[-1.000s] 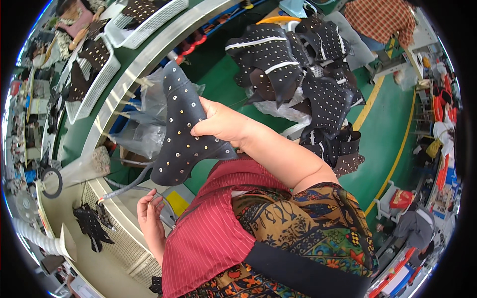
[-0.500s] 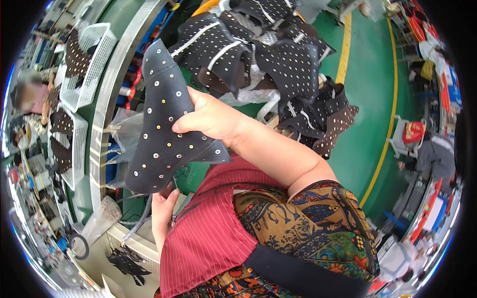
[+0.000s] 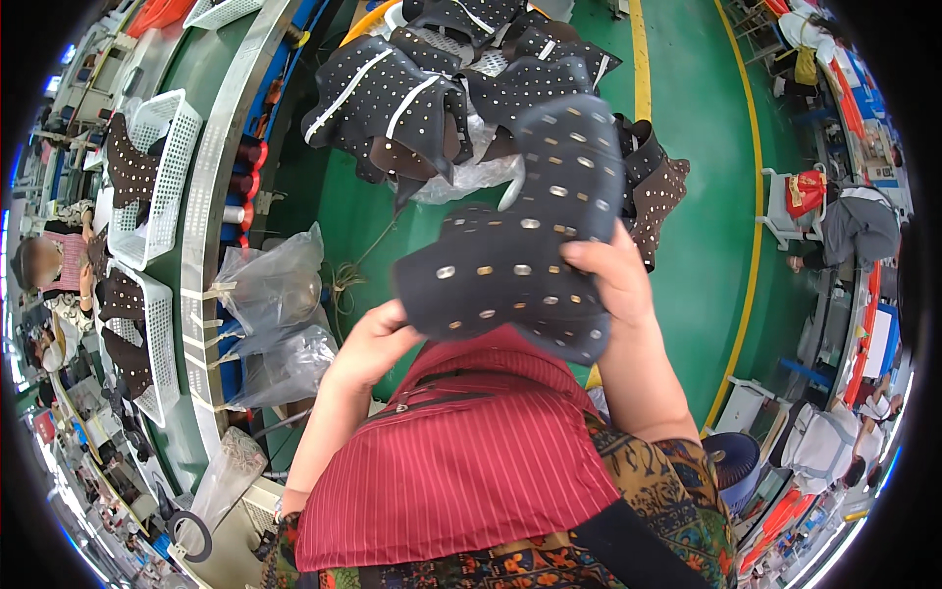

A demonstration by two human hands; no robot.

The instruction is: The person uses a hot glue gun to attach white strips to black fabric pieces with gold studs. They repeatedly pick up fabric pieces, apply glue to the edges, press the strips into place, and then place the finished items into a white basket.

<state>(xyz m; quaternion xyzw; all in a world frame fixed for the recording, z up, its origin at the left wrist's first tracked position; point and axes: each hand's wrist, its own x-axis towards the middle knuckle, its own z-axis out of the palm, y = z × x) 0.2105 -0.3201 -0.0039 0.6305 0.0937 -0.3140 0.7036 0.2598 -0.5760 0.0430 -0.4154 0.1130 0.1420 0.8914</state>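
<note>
A black fabric piece [image 3: 500, 250] studded with rows of metal eyelets is stretched between my hands in front of my red striped apron. My right hand [image 3: 620, 280] grips its right edge, thumb on top and fingers hidden beneath. At the lower left corner, my left hand [image 3: 378, 339] pinches the edge between thumb and fingers. The piece is slightly smeared by motion, its upper lobe raised away from me. Behind it lies a heap of similar black eyelet pieces [image 3: 368, 98], some with white strips.
A metal-edged bench [image 3: 201, 255] runs along the left, with clear plastic bags [image 3: 270, 285] hanging from it. White baskets [image 3: 167, 177] hold brown eyelet pieces. Below left stands a beige bin [image 3: 231, 530]. A blue fan [image 3: 734, 461] is at lower right. Other people sit at both sides.
The held piece has swung from the left to in front of me and turned. My left hand has come up from below onto its edge; my right hand moved right with it.
</note>
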